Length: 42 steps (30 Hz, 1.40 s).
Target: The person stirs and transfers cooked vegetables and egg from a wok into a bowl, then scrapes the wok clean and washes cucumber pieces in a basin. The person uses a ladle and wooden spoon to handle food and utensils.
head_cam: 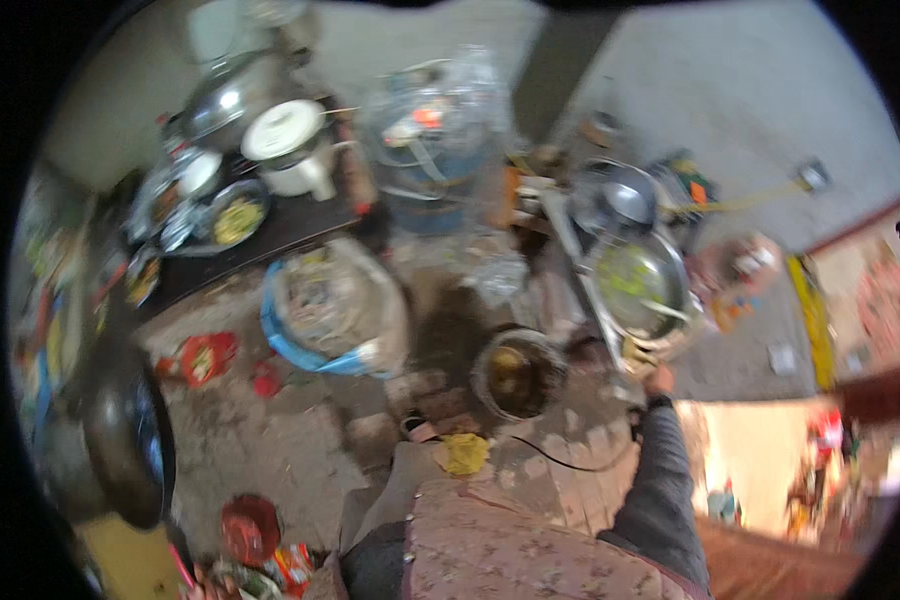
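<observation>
A dark wok (124, 435) hangs tilted on its side at the left, its handle with a pink end running down to my left hand (206, 583). Only the fingers of that hand show, at the lower picture edge, closed about the handle. My right hand (658, 380), below a grey knitted sleeve, reaches the near edge of the counter at the right. It meets a yellowish-tan item (637, 356), too blurred to name, beside a steel basin (641, 281). The basin holds cloudy liquid with green bits and a pale-handled utensil (667, 309).
A bucket (521, 375) of brownish liquid and a lined waste bin (330, 307) stand on the floor. A dark table (300, 232) carries a white lidded pot (285, 131) and a bowl of yellow-green food (238, 217). A black cable (570, 465) crosses the floor. A red bowl (251, 529) sits low left.
</observation>
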Tool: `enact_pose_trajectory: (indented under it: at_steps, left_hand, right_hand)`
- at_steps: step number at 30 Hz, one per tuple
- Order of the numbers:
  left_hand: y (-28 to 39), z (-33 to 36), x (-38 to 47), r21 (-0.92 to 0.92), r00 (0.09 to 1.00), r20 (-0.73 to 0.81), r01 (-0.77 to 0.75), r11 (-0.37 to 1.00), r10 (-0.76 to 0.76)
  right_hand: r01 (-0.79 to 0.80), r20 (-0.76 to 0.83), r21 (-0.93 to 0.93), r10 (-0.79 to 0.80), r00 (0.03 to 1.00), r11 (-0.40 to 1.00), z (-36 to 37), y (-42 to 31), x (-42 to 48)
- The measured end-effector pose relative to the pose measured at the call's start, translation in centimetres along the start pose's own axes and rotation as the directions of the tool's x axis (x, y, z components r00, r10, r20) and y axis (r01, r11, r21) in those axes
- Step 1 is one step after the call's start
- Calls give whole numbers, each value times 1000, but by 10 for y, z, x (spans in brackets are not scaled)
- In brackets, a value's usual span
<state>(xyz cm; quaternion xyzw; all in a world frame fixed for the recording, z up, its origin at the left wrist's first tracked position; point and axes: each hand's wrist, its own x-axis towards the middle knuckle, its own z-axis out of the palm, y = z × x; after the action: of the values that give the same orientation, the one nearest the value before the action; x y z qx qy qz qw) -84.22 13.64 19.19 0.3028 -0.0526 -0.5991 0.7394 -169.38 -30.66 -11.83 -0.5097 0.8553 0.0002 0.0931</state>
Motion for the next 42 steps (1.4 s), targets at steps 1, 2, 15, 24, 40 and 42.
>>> enact_pose_trajectory:
  at_steps: [1,2,15,24,40,42]
  left_hand:
    - [-8,5,-2,319,800,-459,-258,912,387]
    - [-6,10,3,247,888,-303,-279,928,347]
    - [61,-7,20,233,838,-250,-434,870,485]
    - [237,-143,45,169,927,-184,-298,939,327]
    - [536,-266,281,310,995,89,4,951,-34]
    - [556,-270,323,280,982,176,19,960,-71]
  right_hand:
    - [54,8,5,-54,999,999,5,6,13]
    - [176,51,98,-181,982,980,9,12,21]
    - [69,-428,-116,-112,897,991,7,-57,-39]
    - [382,-440,41,-327,837,923,-8,-312,-352]
    - [327,-181,72,-310,933,942,52,-603,-619]
    - [292,-181,63,-277,944,954,59,-616,-616]
